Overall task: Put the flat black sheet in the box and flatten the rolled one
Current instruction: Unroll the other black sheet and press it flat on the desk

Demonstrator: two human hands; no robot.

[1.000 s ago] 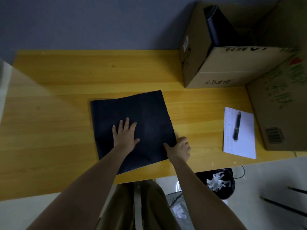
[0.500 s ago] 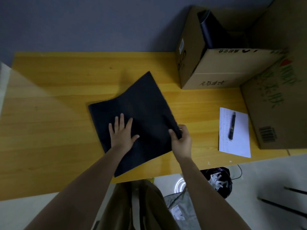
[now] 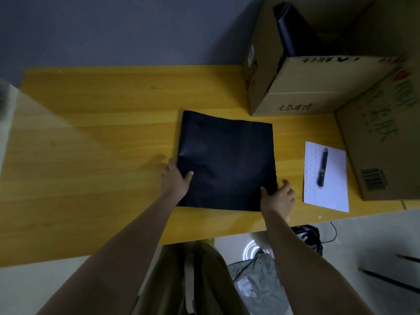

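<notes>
The flat black sheet [image 3: 227,160] is held a little above the yellow wooden table [image 3: 102,137], its near edge toward me. My left hand [image 3: 176,180] pinches its left edge, thumb on top. My right hand [image 3: 278,197] grips its near right corner. The open cardboard box [image 3: 302,92] stands at the table's far right. A rolled black sheet [image 3: 293,32] leans upright inside it, its top end sticking above the rim.
A white paper [image 3: 327,189] with a black pen [image 3: 322,167] on it lies right of the sheet. A second, larger cardboard box [image 3: 381,146] fills the right edge. Bags and cables lie on the floor below the table's near edge.
Both hands took hold of the sheet's edges; the left hand left its flat press on top. The sheet came off the table and shifted right, toward the boxes.
</notes>
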